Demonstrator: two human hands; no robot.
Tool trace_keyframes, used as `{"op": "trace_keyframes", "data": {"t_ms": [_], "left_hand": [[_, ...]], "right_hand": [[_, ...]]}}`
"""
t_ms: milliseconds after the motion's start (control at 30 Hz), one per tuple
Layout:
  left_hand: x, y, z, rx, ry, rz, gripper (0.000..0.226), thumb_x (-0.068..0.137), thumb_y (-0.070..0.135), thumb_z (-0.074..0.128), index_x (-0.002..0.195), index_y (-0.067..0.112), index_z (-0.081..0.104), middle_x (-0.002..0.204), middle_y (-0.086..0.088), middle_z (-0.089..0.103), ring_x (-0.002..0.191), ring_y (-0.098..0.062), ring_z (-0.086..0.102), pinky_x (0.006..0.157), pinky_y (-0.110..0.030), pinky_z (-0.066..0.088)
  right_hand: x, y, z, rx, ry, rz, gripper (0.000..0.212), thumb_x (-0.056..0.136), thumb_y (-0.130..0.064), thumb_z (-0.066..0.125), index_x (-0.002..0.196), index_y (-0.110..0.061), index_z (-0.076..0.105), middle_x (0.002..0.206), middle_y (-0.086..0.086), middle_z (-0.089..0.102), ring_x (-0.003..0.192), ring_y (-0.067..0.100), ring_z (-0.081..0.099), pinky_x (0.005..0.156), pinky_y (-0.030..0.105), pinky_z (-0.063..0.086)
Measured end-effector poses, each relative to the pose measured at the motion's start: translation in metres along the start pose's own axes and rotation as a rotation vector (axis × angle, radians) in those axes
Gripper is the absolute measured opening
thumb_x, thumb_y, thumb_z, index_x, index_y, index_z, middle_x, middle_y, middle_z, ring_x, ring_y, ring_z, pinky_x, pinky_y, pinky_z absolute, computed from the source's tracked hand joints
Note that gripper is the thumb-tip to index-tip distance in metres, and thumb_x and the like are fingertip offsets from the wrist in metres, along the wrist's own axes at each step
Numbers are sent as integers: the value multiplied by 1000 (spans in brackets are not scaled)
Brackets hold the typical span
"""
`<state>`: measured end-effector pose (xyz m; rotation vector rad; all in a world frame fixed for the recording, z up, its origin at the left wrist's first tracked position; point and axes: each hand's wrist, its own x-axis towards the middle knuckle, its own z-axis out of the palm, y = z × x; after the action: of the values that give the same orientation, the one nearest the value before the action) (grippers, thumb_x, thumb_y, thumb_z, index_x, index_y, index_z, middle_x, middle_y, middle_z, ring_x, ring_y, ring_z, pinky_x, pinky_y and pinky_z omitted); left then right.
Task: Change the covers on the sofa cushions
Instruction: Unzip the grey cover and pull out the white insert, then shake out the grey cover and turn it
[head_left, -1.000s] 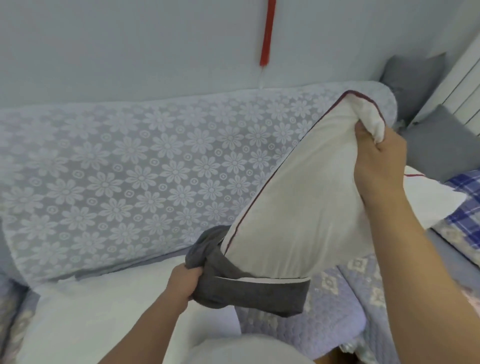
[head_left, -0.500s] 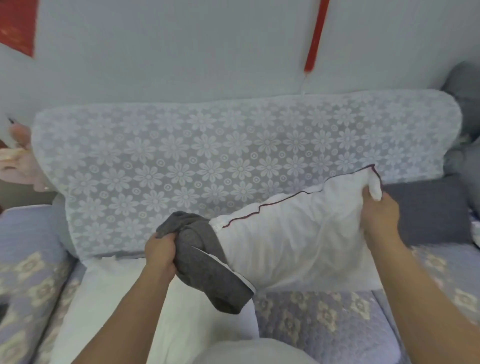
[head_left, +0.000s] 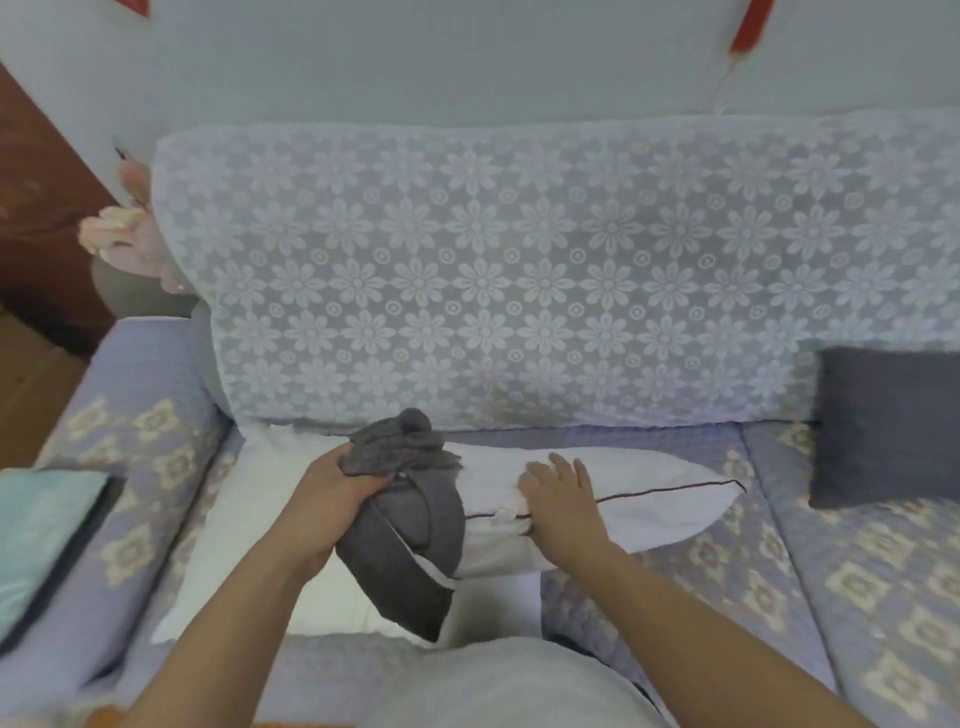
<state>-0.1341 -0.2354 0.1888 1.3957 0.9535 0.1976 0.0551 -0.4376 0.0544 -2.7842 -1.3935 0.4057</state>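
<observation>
Far left, 9 o'clock: teal cushion (head_left: 36, 530) on the sofa arm, not involved. Left hand (head_left: 332, 499) is clenched on the bunched grey cover (head_left: 410, 509), which wraps only the left end of the white cushion insert (head_left: 649, 499); the rest of the insert lies bare along the sofa seat (head_left: 779, 597), centre frame, tip pointing to 3 o'clock. A second white insert (head_left: 249, 519) lies flat under the left hand. Right hand (head_left: 563, 501) lies flat on the bare insert by its dark piped seam, fingers spread toward 12 o'clock, pinning and not gripping. Can't tell whether the cover is coming off or going on. Risks: the flat palm holds by friction only, so a hard tug from the left hand would probably drag the whole insert toward 9 o'clock and not move the cover. Cover is twisted into a knot at the grip, so fabric may bind on the insert corner; the white edge at the cover's opening could snag or strain there. The insert is soft and will fold, not resist. Pulling may also shift the insert underneath. Grey cushion (head_left: 893, 426) at 3 o'clock stands against the lace-covered backrest (head_left: 519, 270), well apart.
</observation>
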Motion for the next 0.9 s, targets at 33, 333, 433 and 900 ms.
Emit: {"op": "trace_keyframes", "data": {"t_ms": [33,333,433,900], "left_hand": [[-2,-4,-15,-35,108,13,25,92,15,72,116,21,72,110,0,77,103,-20,73,93,-39,54],[-11,4,-91,31,852,-69,27,90,40,63,112,23,60,115,-14,64,101,-39,62,92,-58,54],[-14,21,-95,265,894,-50,14,99,24,53,107,13,56,101,-15,56,95,-35,56,88,-50,49],[-94,73,-132,945,-133,181,13,90,27,70,86,29,57,81,16,67,76,2,62,64,-15,45]], "right_hand": [[1,7,2,0,28,-1,47,86,-9,58,131,-20,53,145,3,47,141,32,33,120,51,13],[58,49,-153,376,559,161,11,92,-2,52,87,-8,61,80,9,61,79,34,60,61,35,41],[79,0,-209,327,611,-80,18,84,6,55,94,-8,59,84,12,60,78,30,55,62,36,42],[78,-96,-57,276,-589,-268,73,103,-24,51,159,-21,4,167,6,6,152,22,11,120,30,10]]}}
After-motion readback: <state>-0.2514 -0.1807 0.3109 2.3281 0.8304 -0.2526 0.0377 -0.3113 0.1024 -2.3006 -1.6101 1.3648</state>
